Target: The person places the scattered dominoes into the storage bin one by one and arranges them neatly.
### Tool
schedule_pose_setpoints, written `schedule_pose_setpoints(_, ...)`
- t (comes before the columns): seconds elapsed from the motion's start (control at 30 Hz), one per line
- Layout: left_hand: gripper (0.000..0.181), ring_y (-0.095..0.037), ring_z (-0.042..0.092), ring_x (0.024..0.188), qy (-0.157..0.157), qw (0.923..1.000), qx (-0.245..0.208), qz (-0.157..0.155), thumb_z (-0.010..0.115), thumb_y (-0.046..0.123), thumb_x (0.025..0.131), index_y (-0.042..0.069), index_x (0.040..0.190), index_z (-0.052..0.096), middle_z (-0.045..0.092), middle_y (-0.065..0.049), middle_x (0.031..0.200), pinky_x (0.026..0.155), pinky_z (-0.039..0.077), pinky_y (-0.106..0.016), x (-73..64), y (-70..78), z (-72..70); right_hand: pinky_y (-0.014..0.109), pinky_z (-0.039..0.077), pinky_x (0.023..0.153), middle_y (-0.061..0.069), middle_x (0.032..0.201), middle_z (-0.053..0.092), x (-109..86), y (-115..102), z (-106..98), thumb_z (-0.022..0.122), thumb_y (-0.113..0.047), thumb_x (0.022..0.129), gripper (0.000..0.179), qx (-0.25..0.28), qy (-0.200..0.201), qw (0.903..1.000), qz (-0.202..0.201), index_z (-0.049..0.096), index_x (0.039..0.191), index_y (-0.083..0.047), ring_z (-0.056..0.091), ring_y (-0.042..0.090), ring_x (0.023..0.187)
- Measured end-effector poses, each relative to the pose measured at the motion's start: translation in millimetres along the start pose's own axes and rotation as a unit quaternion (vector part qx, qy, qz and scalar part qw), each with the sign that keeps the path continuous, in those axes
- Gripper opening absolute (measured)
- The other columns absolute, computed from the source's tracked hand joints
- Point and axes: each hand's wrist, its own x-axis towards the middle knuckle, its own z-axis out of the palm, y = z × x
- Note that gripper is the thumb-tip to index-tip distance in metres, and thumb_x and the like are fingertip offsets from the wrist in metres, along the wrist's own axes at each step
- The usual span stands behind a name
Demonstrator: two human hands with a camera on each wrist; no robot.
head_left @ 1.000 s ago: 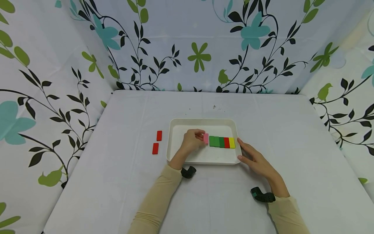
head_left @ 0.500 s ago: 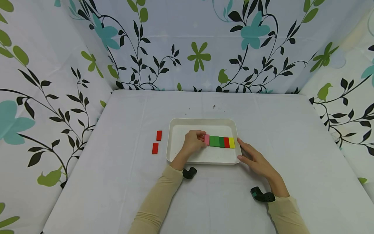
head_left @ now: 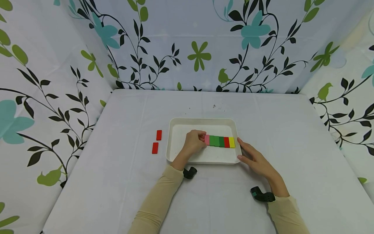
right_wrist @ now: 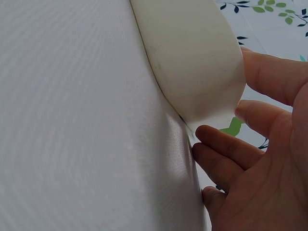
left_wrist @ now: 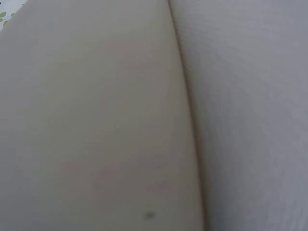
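A white tray (head_left: 201,122) holds a row of small flat coloured tiles in the head view. From the left run a pink tile (head_left: 207,140), green tiles (head_left: 214,141), a red tile (head_left: 226,142) and a yellow tile (head_left: 231,142). My left hand (head_left: 194,142) pinches the pink tile at its left side, up against the green end of the row; the fingertips are partly hidden. At the tray's right end, my right hand (head_left: 255,160) touches the rim with fairly straight fingers. In the right wrist view this hand (right_wrist: 260,139) lies alongside the tray wall (right_wrist: 192,57).
Two red tiles (head_left: 155,148) lie on the white cloth (head_left: 131,188), left of the tray. Some dark specks (head_left: 214,106) show behind it. Patterned curtains (head_left: 166,29) enclose the back and sides. The left wrist view is mostly a blurred pale surface.
My left hand has shifted slightly right, bringing the pink tile from a small gap up against the green tiles. My right hand has stayed at the tray's rim.
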Motion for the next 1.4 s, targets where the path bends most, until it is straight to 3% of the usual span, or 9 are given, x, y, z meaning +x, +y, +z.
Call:
schedule_pose_setpoints(0.4,0.050,-0.012,0.052,0.073,-0.007,0.9999,-0.004,0.008,0.070,-0.005,0.064,0.006,0.112,0.061,0.059,-0.004,0.085,0.062,0.044,-0.020,-2.7,3.1,-4.9,0.059,0.018,0.101,0.002,0.146,0.021,0.8,1,0,0.056,-0.030,0.086,0.066,-0.003,-0.001,1.0000,0.001,0.021,0.142,-0.025,0.016,0.028,0.134)
schedule_pose_setpoints(0.73,0.043,-0.015,0.056,0.081,0.000,0.9987,-0.012,0.050,0.067,0.008,0.073,0.008,0.115,0.059,0.061,-0.010,0.096,0.062,0.046,-0.023,-12.9,20.3,-28.2,0.060,0.018,0.100,0.002,0.146,0.021,0.6,1,0,0.057,-0.028,0.086,0.066,-0.003,-0.001,1.0000,0.001,0.021,0.142,-0.025,0.016,0.029,0.134)
schedule_pose_setpoints(0.9,0.042,-0.015,0.057,0.082,0.024,0.9954,-0.016,0.091,0.070,0.016,0.075,0.011,0.115,0.059,0.060,-0.009,0.098,0.065,0.047,-0.024,-22.2,28.6,-54.6,0.060,0.018,0.100,0.002,0.146,0.021,0.8,1,0,0.057,-0.027,0.086,0.066,-0.003,-0.003,1.0000,0.002,0.021,0.142,-0.025,0.016,0.029,0.134)
schedule_pose_setpoints(1.1,0.038,-0.018,0.057,0.084,0.082,0.9888,-0.012,0.124,0.068,0.020,0.077,0.011,0.114,0.060,0.059,-0.009,0.101,0.067,0.048,-0.029,-40.5,28.2,-105.3,0.059,0.017,0.100,0.002,0.147,0.020,1.3,-1,0,0.056,-0.029,0.086,0.066,-0.007,-0.001,1.0000,0.001,0.021,0.142,-0.025,0.015,0.028,0.134)
schedule_pose_setpoints(1.23,0.040,-0.020,0.056,0.086,0.116,0.9866,-0.010,0.114,0.068,0.022,0.077,0.011,0.114,0.059,0.059,-0.007,0.101,0.066,0.049,-0.029,-50.7,12.7,-136.1,0.059,0.017,0.100,0.001,0.147,0.019,1.2,-1,0,0.056,-0.031,0.086,0.066,-0.010,0.000,1.0000,0.003,0.020,0.142,-0.027,0.015,0.029,0.134)
schedule_pose_setpoints(1.4,0.046,-0.020,0.053,0.090,0.125,0.9901,-0.007,0.063,0.068,0.032,0.077,0.016,0.118,0.056,0.057,-0.006,0.106,0.066,0.049,-0.034,-59.3,-21.1,-159.6,0.059,0.018,0.100,0.001,0.147,0.019,0.7,-1,0,0.056,-0.031,0.086,0.066,-0.013,-0.001,0.9998,0.011,0.019,0.141,-0.031,0.015,0.029,0.134)
